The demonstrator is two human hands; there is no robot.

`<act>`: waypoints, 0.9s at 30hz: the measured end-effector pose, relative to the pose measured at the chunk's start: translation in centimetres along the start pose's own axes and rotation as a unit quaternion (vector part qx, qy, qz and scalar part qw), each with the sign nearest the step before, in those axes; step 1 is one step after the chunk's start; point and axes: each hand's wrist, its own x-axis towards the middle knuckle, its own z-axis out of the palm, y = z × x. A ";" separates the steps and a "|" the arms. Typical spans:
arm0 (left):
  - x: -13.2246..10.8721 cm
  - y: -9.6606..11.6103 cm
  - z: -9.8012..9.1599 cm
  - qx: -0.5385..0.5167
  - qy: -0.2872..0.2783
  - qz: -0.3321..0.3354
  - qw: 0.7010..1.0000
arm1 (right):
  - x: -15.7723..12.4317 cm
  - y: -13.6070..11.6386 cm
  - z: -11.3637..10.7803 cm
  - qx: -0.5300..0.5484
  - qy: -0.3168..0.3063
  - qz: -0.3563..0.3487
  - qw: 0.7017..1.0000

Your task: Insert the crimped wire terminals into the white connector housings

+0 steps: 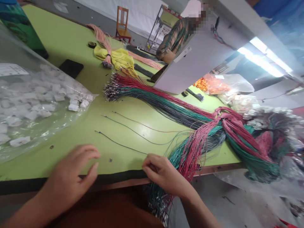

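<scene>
My left hand (71, 172) is over the table's near edge, thumb and fingers apart, holding nothing. To its right, my right hand (161, 172) is closed with fingers curled; what they hold, if anything, is hidden. A black wire (118, 143) with a metal terminal on its left end runs along the table up to my right hand. Beyond it lie a single green wire (133, 131) and a single red wire (142, 126), also tipped with terminals. Their other ends lead toward a loose bundle of red, green and black wires (192, 142) hanging over the edge.
A clear bag of white connectors (47, 104) covers the left side. Long wire bundles (154, 98) stretch across the middle. A phone (71, 68), yellow cloth (121, 58) and black tape roll (91, 44) lie farther back. Another person (175, 38) sits behind a grey panel (185, 69).
</scene>
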 end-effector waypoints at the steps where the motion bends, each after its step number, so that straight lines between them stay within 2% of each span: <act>1: -0.1 -0.7 -0.8 0.060 0.013 0.005 0.998 | 1.0 0.0 0.9 -0.053 0.055 0.000 0.997; 3: -0.5 -2.5 -2.1 0.159 -0.011 -0.008 0.987 | 2.9 0.4 2.4 -0.147 0.119 -0.010 0.982; 6: -1.6 -5.2 -3.2 0.214 -0.094 -0.014 0.972 | 4.6 1.6 3.5 -0.222 0.132 -0.046 0.965; 8: -2.3 -6.7 -3.3 0.208 -0.112 -0.004 0.972 | 4.7 2.2 3.4 -0.200 0.132 -0.057 0.969; 10: -2.6 -7.3 -3.1 0.192 -0.084 -0.020 0.978 | 4.1 2.1 2.9 -0.128 0.143 -0.037 0.981; 12: -2.4 -6.8 -2.6 0.164 -0.052 -0.063 0.983 | 3.2 0.8 2.1 -0.033 0.154 -0.007 0.988; 14: -1.7 -5.4 -1.6 0.114 -0.042 -0.115 0.986 | 2.3 -1.5 1.4 0.057 0.138 -0.011 0.989; 16: -0.7 -3.5 -0.2 0.025 -0.043 -0.169 0.984 | 1.8 -4.2 1.2 0.144 0.064 -0.052 0.986; 18: 0.3 -1.6 1.6 -0.119 -0.084 -0.238 0.960 | 1.9 -6.2 1.5 0.239 -0.047 -0.080 0.967; 19: 0.7 -0.7 2.4 -0.198 -0.118 -0.260 0.938 | 2.1 -6.7 1.8 0.286 -0.083 -0.076 0.952; 20: 1.1 0.0 3.2 -0.257 -0.145 -0.273 0.915 | 2.4 -6.8 2.2 0.323 -0.092 -0.058 0.940; 21: 1.4 0.5 3.8 -0.291 -0.148 -0.280 0.903 | 2.7 -6.6 2.5 0.343 -0.071 -0.028 0.936; 24: 2.1 1.1 4.4 -0.335 -0.127 -0.279 0.891 | 3.6 -4.7 3.5 0.295 0.081 0.058 0.950; 25: 2.2 1.0 4.3 -0.353 -0.128 -0.278 0.884 | 3.8 -4.0 3.7 0.260 0.122 0.071 0.955; 27: 2.3 0.8 3.9 -0.395 -0.147 -0.281 0.862 | 3.9 -2.9 4.0 0.206 0.160 0.071 0.963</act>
